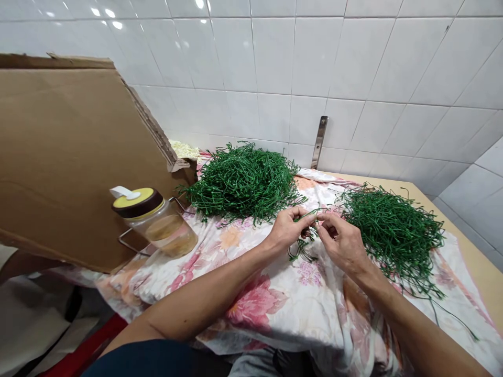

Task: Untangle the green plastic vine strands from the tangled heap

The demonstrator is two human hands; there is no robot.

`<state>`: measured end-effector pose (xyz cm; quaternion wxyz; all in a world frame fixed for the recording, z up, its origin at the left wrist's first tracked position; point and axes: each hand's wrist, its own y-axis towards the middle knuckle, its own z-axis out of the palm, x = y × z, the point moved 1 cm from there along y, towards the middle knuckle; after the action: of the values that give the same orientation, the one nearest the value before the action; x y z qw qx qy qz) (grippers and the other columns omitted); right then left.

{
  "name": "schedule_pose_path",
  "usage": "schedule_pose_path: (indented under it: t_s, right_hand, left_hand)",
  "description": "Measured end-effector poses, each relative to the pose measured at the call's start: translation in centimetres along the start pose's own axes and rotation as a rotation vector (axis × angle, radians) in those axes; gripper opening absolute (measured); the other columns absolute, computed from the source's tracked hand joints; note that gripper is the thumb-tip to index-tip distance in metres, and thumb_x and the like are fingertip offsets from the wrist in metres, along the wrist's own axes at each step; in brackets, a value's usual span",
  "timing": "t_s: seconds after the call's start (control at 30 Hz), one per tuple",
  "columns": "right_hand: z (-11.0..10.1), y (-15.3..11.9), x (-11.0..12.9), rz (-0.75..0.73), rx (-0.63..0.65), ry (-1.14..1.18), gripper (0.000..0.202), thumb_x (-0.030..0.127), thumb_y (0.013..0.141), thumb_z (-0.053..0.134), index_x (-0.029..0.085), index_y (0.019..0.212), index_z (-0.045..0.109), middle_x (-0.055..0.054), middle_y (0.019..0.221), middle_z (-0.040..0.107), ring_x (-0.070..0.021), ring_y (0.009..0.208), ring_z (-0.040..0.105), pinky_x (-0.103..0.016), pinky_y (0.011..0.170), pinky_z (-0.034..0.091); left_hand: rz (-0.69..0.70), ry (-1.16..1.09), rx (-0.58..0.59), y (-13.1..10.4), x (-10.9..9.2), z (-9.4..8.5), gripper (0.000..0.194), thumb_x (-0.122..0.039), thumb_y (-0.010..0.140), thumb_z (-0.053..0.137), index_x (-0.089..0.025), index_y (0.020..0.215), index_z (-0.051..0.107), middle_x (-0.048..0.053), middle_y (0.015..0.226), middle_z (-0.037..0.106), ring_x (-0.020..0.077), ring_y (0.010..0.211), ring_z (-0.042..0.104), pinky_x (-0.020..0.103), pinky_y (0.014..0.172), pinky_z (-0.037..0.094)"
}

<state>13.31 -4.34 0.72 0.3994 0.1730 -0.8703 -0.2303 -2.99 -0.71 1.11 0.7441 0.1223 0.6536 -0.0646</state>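
Two piles of thin green stems lie on a floral cloth (259,303): a large tangled pile (245,180) behind my left hand, and another pile (393,230) to the right of my right hand. Between the piles, my left hand (288,228) pinches a thin green stem (310,212). The fingertips of my right hand (341,241) nearly meet the left ones and are closed on the same stem or its end. A few short green stems (302,251) hang or lie just beneath my fingers; which of the two I cannot tell.
At the left a jar (171,230) with a yellow and brown lid stands in front of a large cardboard box (74,157). White tiles (275,57) form the wall behind, with a metal strip (319,141) against it. The wooden table edge (481,272) shows at right.
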Motion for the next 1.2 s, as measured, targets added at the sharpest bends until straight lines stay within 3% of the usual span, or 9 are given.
schedule_pose_path:
  t_s: [0.23, 0.37, 0.5, 0.87, 1.07, 1.2]
  right_hand:
    - [-0.2, 0.3, -0.7, 0.176, 0.114, 0.137, 0.022, 0.039, 0.093, 0.062, 0.019, 0.096, 0.073, -0.001, 0.072, 0.068, -0.0148, 0.059, 0.057, -0.027, 0.058, 0.044]
    - [-0.2, 0.4, -0.7, 0.055, 0.008, 0.018, 0.017, 0.033, 0.093, 0.061, 0.02, 0.085, 0.068, -0.003, 0.076, 0.067, -0.0165, 0.067, 0.058, -0.029, 0.065, 0.046]
    - [-0.1, 0.3, -0.1, -0.081, -0.062, -0.072, 0.013, 0.024, 0.094, 0.057, 0.019, 0.095, 0.069, -0.006, 0.088, 0.07, -0.0183, 0.076, 0.062, -0.031, 0.073, 0.048]
    - [-0.2, 0.5, -0.1, -0.089, -0.049, -0.052, 0.011, 0.026, 0.09, 0.063, 0.019, 0.081, 0.063, -0.001, 0.075, 0.06, -0.0149, 0.066, 0.053, -0.029, 0.066, 0.043]
    - [-0.6, 0.8, -1.2, 0.089, 0.041, 0.107, 0.023, 0.036, 0.088, 0.066, 0.021, 0.075, 0.056, 0.002, 0.067, 0.053, -0.0129, 0.059, 0.045, -0.027, 0.058, 0.037]
    - [-0.9, 1.1, -1.9, 0.233, 0.152, 0.283, 0.03, 0.043, 0.085, 0.069, 0.02, 0.073, 0.054, 0.002, 0.065, 0.055, -0.0133, 0.059, 0.048, -0.026, 0.056, 0.038]
  left_hand:
    - [0.002, 0.031, 0.013, 0.1, 0.3, 0.0, 0.041, -0.051, 0.073, 0.081, -0.014, 0.07, 0.064, -0.001, 0.061, 0.056, 0.0091, 0.054, 0.05, 0.022, 0.052, 0.039]
    - [0.107, 0.093, -0.026, 0.0, 0.4, 0.0, 0.037, -0.049, 0.079, 0.077, -0.015, 0.075, 0.063, -0.002, 0.064, 0.057, 0.0094, 0.056, 0.051, 0.023, 0.055, 0.039]
    - [0.174, 0.151, -0.034, -0.3, 0.3, 0.2, 0.038, -0.05, 0.081, 0.076, -0.015, 0.073, 0.062, -0.001, 0.065, 0.057, 0.0098, 0.059, 0.05, 0.023, 0.058, 0.04]
    - [0.056, 0.042, -0.048, 0.0, 0.6, 0.6, 0.043, -0.053, 0.074, 0.078, -0.014, 0.071, 0.06, -0.001, 0.061, 0.057, 0.0088, 0.053, 0.05, 0.023, 0.052, 0.04]
    - [0.016, 0.016, 0.029, 0.9, 0.5, 1.1, 0.048, -0.057, 0.071, 0.079, -0.015, 0.071, 0.058, -0.003, 0.059, 0.055, 0.0083, 0.049, 0.05, 0.022, 0.047, 0.038]
    - [-0.037, 0.034, 0.114, 1.7, 0.5, 1.1, 0.049, -0.059, 0.069, 0.08, -0.014, 0.075, 0.06, -0.002, 0.059, 0.056, 0.009, 0.048, 0.051, 0.021, 0.046, 0.04]
